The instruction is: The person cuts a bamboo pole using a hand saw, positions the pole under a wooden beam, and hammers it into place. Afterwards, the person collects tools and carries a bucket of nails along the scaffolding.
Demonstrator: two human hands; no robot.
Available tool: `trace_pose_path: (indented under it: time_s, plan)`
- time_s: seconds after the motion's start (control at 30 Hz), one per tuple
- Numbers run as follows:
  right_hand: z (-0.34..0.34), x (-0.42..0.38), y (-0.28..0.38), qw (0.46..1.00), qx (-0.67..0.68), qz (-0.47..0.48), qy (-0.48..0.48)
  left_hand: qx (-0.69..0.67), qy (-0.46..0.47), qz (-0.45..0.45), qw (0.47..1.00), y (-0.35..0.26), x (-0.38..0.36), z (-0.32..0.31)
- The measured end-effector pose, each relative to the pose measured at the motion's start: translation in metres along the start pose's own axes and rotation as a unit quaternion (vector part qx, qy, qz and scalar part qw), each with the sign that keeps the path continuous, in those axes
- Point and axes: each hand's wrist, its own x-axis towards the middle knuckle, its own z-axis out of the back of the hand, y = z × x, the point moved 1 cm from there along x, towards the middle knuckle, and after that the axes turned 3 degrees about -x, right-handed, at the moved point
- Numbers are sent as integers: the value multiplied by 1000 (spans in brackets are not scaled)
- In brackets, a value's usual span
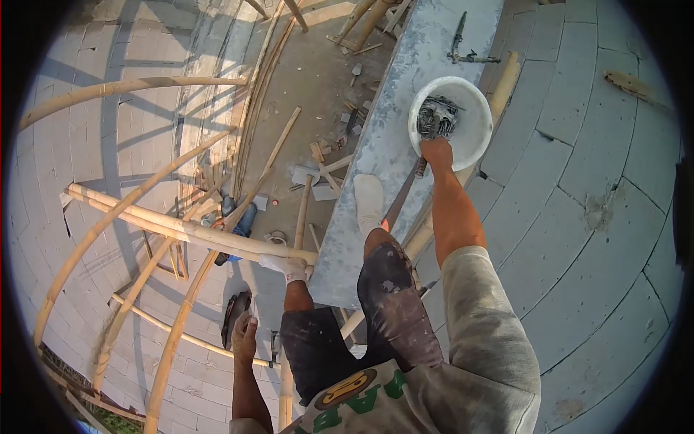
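Firmly wraps the right hand (437, 152) round the handle of a mortar-smeared tool (437, 119), fingers curled tight. Dips the tool's dark head into a white bucket (475, 134), toward the left side of the rim; cannot tell the exact kind of tool. Has the bucket at the right edge of the grey plank (394, 123), just beside a wooden pole (504, 87). Holds the left hand (244, 334) well apart, out past the plank's lower left corner, fingers partly bent and close together; cannot tell of anything held there. Shows a dark object (233, 307) of unclear kind just beside those fingertips in view. Stands with one white-socked foot (369, 201) on the plank, left of a long brown strip (402, 199). Has the other foot (285, 267) by the lower left edge, near a bamboo pole (184, 230). Shows farther out, near the plank's upper right corner, an angular dark implement (460, 55), and beyond the right edge, grey blocks (571, 173).
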Motion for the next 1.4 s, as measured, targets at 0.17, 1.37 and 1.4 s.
trace_pose_path:
  time_s: [0.17, 1.37, 1.4]
  plan:
    - [6, 55, -24, 952, 234, -143, 135, 6, 2, 88, 996, -50, -30, -19]
    - [16, -1048, 355, 192, -194, 916, 296, -546, -612, -457, 344, 381, -293, 546]
    - [10, -1066, 357, 174, -179, 923, 293, -551, -597, -486, 321, 406, -275, 560]
